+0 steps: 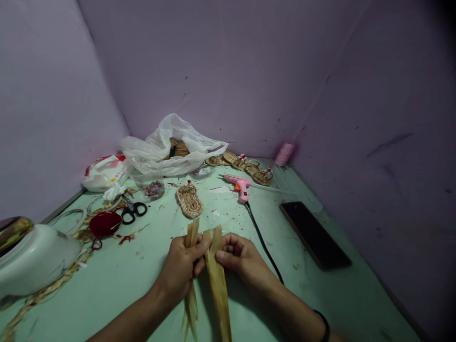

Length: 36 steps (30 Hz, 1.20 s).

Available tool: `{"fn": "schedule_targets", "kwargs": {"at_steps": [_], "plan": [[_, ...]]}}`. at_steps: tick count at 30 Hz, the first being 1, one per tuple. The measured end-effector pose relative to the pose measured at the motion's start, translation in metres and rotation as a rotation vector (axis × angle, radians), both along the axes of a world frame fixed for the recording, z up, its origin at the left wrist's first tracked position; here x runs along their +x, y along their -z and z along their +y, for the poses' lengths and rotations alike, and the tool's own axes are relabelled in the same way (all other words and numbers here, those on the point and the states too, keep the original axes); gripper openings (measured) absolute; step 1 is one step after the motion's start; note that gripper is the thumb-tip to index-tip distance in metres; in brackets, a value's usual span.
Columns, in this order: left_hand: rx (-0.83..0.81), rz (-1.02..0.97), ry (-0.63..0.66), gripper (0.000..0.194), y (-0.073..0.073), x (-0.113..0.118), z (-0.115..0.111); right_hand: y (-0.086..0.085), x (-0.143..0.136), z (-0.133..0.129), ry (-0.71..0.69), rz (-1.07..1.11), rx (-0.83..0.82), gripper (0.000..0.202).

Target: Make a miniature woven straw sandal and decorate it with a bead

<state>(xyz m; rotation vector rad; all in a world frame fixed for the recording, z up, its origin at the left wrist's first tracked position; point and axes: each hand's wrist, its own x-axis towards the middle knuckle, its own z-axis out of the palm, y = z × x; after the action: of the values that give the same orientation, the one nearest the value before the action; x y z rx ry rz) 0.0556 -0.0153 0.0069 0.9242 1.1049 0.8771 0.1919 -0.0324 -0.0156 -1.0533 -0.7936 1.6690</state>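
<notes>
My left hand grips a bundle of narrow dried leaf strips, whose tops poke up past the fingers. Between my hands hangs a wider dried leaf strip, split at its upper end. The thumb and fingers of my right hand pinch that strip near the split, and my left thumb reaches its other edge. Just beyond my hands lies a small woven sole shape with a red-headed pin at its far end.
A pink glue gun with a black cord lies ahead; a phone is at right. Woven slippers and a plastic bag sit by the wall. Left are scissors, red yarn, a bead cup and a white pot.
</notes>
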Motion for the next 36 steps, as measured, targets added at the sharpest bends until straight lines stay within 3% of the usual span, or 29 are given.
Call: {"fn": "schedule_targets", "kwargs": {"at_steps": [2,5,8,11,16,22,26,29,32,34,36], "plan": [[-0.024,-0.013,-0.025,0.032,0.001,0.0,0.002,0.002,0.001,0.001,0.046,-0.02,-0.026,0.035],[-0.015,0.058,-0.08,0.03,0.001,0.0,0.002,0.0,0.0,-0.001,0.205,-0.255,0.056,0.026],[0.051,0.164,-0.063,0.028,-0.001,0.002,0.0,-0.008,-0.005,-0.009,0.175,-0.426,0.208,0.015],[0.078,0.195,-0.018,0.029,-0.003,0.003,-0.003,-0.015,-0.009,-0.016,0.06,-0.314,0.233,0.022],[0.115,0.149,0.059,0.031,-0.001,-0.001,-0.002,-0.011,-0.006,-0.011,0.066,-0.175,0.072,0.033],[0.074,0.101,-0.073,0.029,0.003,-0.004,0.01,-0.004,0.007,-0.003,0.164,0.064,-0.13,0.036],[0.004,0.073,-0.074,0.033,0.003,-0.003,0.012,-0.004,0.006,-0.003,0.175,0.134,-0.147,0.038],[0.084,0.149,-0.004,0.032,0.001,-0.003,0.008,-0.005,0.001,-0.005,0.177,0.159,-0.145,0.04],[0.181,0.22,0.154,0.034,0.0,-0.003,0.004,-0.005,-0.002,-0.006,0.233,0.154,-0.141,0.04],[0.095,0.19,0.211,0.031,0.001,-0.003,0.003,-0.005,-0.001,-0.006,0.27,0.141,-0.124,0.039],[-0.017,0.143,0.178,0.03,0.001,-0.004,0.004,-0.004,0.0,-0.005,0.297,0.117,-0.11,0.039]]}}
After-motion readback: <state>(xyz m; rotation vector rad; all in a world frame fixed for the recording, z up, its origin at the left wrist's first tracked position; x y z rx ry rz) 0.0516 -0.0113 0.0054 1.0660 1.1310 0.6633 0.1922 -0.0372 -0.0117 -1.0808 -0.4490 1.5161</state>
